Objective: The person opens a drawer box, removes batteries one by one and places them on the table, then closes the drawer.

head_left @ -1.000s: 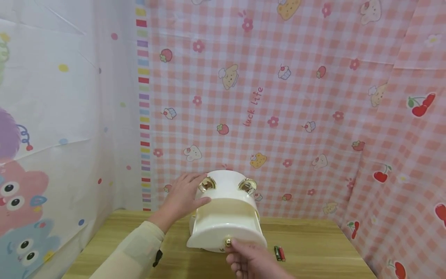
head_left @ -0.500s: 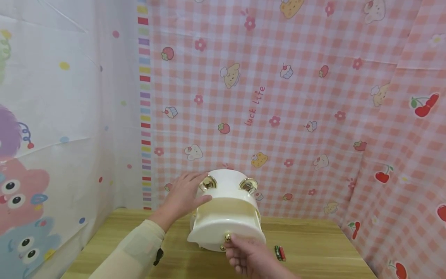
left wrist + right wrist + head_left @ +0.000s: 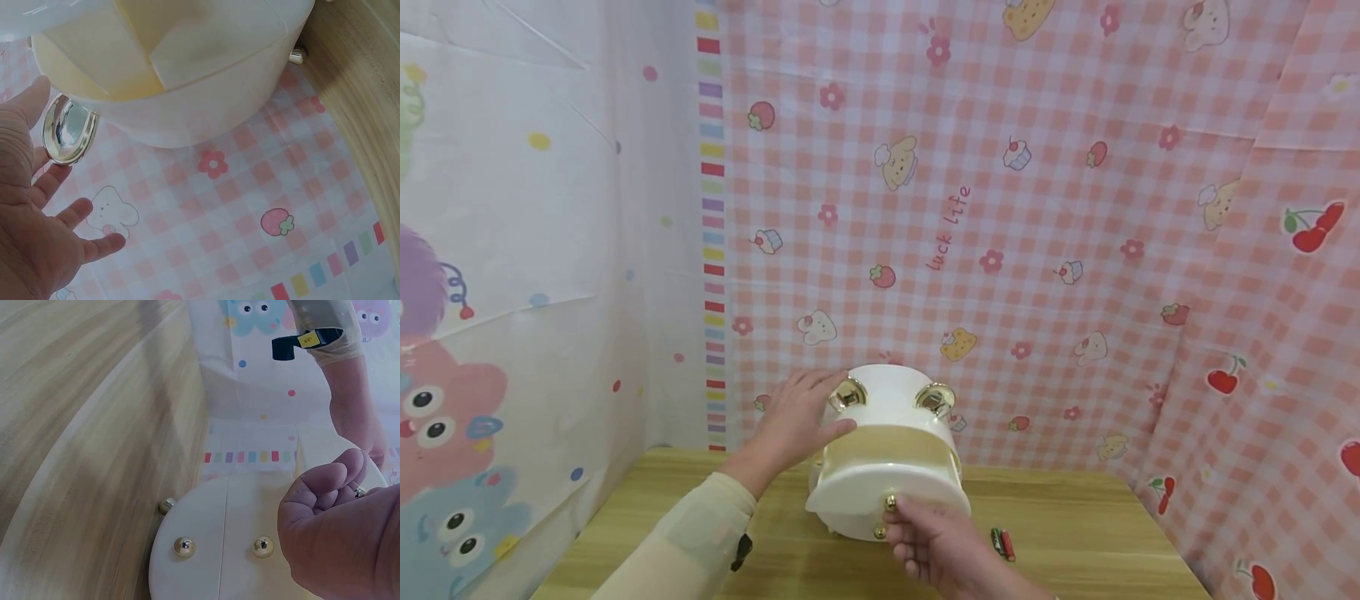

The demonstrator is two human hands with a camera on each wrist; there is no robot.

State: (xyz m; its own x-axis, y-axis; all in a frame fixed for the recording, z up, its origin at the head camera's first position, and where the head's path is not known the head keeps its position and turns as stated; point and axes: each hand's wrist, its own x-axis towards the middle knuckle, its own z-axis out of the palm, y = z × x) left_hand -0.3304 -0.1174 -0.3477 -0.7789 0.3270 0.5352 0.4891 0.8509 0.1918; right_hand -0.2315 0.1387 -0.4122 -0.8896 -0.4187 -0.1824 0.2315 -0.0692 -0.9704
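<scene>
A small white rounded drawer cabinet [image 3: 887, 387] with gold trim stands on the table, its upper drawer [image 3: 850, 492] partly pulled out. My right hand [image 3: 932, 533] pinches the gold knob [image 3: 891, 502] on that drawer's front. Below it shows another gold knob [image 3: 880, 531]. In the right wrist view, two gold knobs [image 3: 262, 547] lie beside the curled right fingers. My left hand [image 3: 797, 421] rests at the cabinet's upper left side, fingers spread. The left wrist view has its fingers by a gold ear-shaped piece [image 3: 70, 130].
To the right of the cabinet, a green battery [image 3: 997, 543] and a red battery [image 3: 1008, 545] lie side by side on the wooden table [image 3: 1075, 517]. A pink checked cloth [image 3: 1000, 208] hangs behind, and a white printed cloth [image 3: 565, 250] hangs at the left.
The drawer has slid inward, away from me, with my right hand on its knob. The lower knob has come into fuller view. My left hand has stayed in place on the cabinet.
</scene>
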